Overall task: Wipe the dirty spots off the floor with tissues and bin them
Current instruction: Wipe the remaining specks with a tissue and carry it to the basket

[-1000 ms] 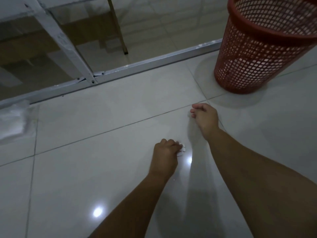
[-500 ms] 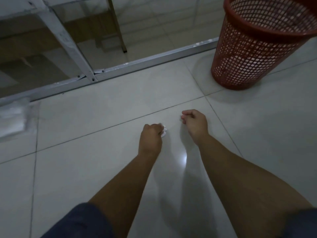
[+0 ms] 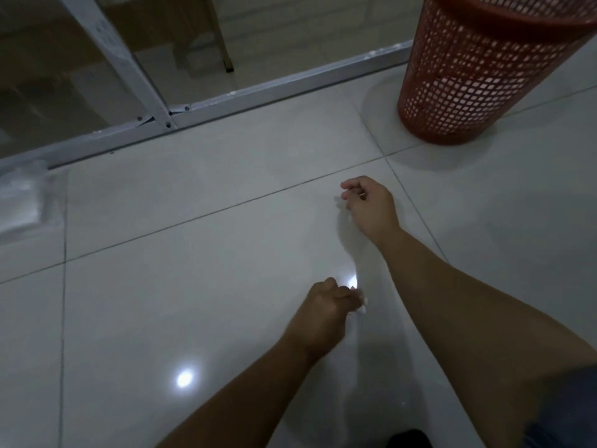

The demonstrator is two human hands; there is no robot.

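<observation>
My left hand grips a small white tissue wad and holds it down on the pale floor tile; only the wad's edge shows past the fingers. My right hand rests on the floor farther away, fingers loosely curled with nothing in them. A red mesh bin stands upright at the far right, beyond the right hand. No dirty spot is plain to see on the glossy tile around the tissue.
A white metal frame rail runs across the floor behind the hands, with glass above it. A clear plastic tissue pack lies at the left edge. Grout lines cross the tiles and lamp glare shows near my left arm.
My left hand has drawn the tissue back toward me across the tile, after pushing it forward half a second ago. The right hand has stayed roughly in place.
</observation>
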